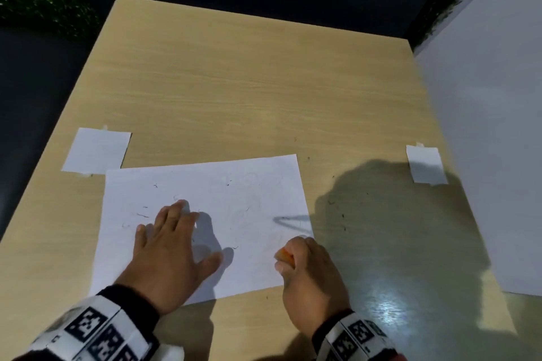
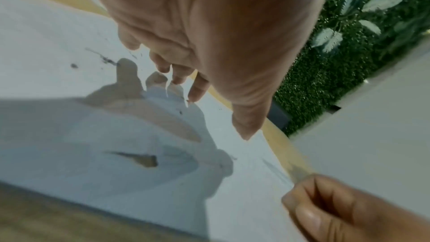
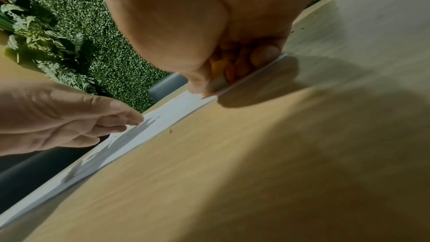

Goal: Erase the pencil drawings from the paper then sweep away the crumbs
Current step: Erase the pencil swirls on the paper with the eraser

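A white sheet of paper lies on the wooden table, strewn with several dark eraser crumbs and a grey pencil mark near its right edge. My left hand lies flat on the sheet's left half with fingers spread. My right hand is curled round an orange eraser at the paper's lower right edge. In the right wrist view the orange eraser shows between the fingers at the paper's edge. The left wrist view shows my left hand over the paper.
Two small white slips are taped to the table, one at the left and one at the right. A white board stands along the right side. More crumbs lie on the wood right of the sheet.
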A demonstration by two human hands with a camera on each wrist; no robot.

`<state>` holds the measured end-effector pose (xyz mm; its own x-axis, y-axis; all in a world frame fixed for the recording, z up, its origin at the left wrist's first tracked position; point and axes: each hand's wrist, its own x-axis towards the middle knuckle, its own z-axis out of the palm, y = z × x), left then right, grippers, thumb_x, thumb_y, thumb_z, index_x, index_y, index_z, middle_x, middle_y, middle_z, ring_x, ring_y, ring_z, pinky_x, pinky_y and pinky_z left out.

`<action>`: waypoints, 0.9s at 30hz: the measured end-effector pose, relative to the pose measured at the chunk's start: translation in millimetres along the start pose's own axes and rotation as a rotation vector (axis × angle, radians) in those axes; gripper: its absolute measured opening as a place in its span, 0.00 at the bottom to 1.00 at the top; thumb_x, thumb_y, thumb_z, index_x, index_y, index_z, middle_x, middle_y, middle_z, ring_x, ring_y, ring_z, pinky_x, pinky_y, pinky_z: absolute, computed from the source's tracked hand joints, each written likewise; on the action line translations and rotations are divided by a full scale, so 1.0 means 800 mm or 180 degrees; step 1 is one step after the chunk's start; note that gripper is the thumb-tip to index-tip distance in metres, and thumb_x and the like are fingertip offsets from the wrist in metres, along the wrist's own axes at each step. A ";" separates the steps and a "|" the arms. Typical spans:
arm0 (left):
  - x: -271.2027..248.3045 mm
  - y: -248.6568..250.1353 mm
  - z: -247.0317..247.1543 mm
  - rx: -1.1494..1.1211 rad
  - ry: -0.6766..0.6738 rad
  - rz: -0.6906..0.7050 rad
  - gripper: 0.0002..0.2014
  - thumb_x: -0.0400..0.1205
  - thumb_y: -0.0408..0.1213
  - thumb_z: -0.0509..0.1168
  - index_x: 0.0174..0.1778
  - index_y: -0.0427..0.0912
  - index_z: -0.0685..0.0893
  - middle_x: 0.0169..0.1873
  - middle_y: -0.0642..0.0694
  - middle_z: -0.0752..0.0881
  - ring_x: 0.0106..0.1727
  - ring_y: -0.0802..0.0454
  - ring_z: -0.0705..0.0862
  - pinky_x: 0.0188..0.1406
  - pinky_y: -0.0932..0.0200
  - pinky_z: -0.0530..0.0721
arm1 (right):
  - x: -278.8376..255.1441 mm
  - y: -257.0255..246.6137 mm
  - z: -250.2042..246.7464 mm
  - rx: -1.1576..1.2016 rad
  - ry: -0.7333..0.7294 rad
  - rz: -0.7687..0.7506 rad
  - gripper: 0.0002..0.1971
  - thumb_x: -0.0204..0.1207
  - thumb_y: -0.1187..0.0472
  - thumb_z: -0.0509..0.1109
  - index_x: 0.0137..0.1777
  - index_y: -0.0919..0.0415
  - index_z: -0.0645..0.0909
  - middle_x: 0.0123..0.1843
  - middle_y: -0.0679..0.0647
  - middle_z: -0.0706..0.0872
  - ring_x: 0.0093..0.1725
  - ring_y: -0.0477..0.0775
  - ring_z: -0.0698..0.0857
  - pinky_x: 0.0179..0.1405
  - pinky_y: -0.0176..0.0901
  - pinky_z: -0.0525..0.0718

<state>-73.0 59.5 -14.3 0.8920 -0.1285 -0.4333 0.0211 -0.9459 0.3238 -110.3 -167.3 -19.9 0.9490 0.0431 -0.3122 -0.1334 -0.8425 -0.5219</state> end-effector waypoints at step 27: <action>0.005 -0.014 0.070 0.0946 0.0244 0.0555 0.42 0.79 0.74 0.42 0.86 0.54 0.54 0.85 0.39 0.54 0.85 0.39 0.51 0.76 0.32 0.47 | 0.082 0.020 -0.044 -0.0487 0.0771 0.0369 0.05 0.79 0.60 0.62 0.48 0.60 0.77 0.47 0.55 0.82 0.48 0.57 0.80 0.44 0.47 0.76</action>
<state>-94.7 53.1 -66.6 0.9021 -0.2837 -0.3252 -0.2570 -0.9585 0.1234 -40.5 -197.0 -21.0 0.9729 -0.1717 -0.1548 -0.2176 -0.9062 -0.3626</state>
